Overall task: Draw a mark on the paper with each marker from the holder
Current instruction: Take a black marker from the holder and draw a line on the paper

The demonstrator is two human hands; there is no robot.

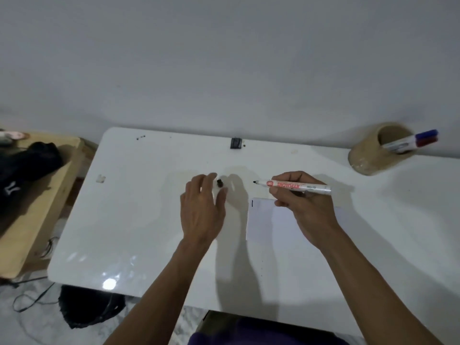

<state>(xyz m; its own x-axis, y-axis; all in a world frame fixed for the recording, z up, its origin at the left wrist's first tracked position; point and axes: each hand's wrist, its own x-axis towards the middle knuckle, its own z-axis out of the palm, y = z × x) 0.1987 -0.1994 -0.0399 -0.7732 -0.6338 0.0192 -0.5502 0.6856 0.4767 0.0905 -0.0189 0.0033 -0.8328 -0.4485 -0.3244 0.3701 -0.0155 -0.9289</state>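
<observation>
Head view: right hand [306,207] grip pinches uncapped marker [293,186], tip left, above paper [273,220].

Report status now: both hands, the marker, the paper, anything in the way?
Right hand holds uncapped black marker above paper. Left hand at black cap. One mark drawn. Two markers in holder. Nothing blocking.

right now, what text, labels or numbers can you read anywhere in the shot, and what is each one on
Red brand lettering on the uncapped marker in the right hand: upside down and too blurred to quote with confidence.
Small grey print further along the same barrel: too small to read.
Labels on the markers in the holder: too small to read.
White logo on the black cloth at far left: a shape, not legible text.
Paper: one short black mark, no writing.
</observation>
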